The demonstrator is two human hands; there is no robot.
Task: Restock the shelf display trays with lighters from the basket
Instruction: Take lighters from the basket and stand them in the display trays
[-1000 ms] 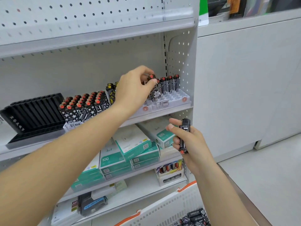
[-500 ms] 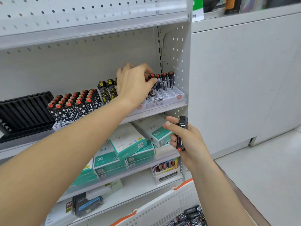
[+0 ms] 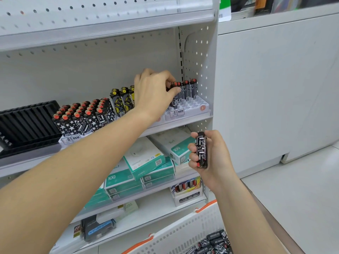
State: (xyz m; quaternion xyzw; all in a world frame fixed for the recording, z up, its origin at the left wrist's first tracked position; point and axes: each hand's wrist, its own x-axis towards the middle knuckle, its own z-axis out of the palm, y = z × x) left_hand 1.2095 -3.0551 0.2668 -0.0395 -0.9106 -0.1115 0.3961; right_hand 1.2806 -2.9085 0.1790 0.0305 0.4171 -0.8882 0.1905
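Note:
My left hand reaches into the shelf and pinches the red top of a black lighter standing in the white display tray at the shelf's right end. Two more lighters stand upright behind it; most of the tray's slots show bare. My right hand is lower, in front of the shelf below, gripping a black lighter with white line pattern, red end down. The white basket with orange rim sits at the bottom, with several black lighters in it.
A full tray of red-topped lighters and yellow-topped lighters stand left of my hand. A black slotted tray sits far left. Teal boxes fill the shelf below. A white cabinet wall stands right.
The view has drifted right a little. My left hand has stayed at the right tray, still pinching the lighter's top. My right hand has held its lighter in about the same place.

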